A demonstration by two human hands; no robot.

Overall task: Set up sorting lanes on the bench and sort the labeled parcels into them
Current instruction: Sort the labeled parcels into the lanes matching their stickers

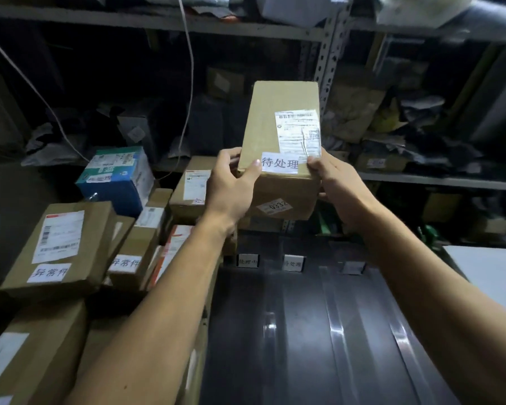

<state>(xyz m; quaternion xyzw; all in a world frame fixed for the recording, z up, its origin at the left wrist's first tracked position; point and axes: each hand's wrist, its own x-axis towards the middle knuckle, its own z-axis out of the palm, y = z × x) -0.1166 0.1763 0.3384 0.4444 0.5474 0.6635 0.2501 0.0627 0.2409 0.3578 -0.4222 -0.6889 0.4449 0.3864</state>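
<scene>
Nearest, the dark surface [319,331] runs away from the person, split by pale tape strips [338,325] into lanes, with 3 small lane tags [293,263] standing at its far end. Above it both hands hold up a brown parcel [281,135]: the left hand [231,185] grips its lower left corner, thumb on the front face, and the right hand [338,188] grips the lower right corner. The parcel's white label [280,164] reads 待处理, and the middle tag seems to read the same, though part of it is blurred. To do this step well, I would check label against tag, then lower the parcel flat inside that lane, clear of the tape. To the left, more labeled parcels [59,247] lie heaped. Beyond, dim metal shelving [324,54] holds boxes and bags.
</scene>
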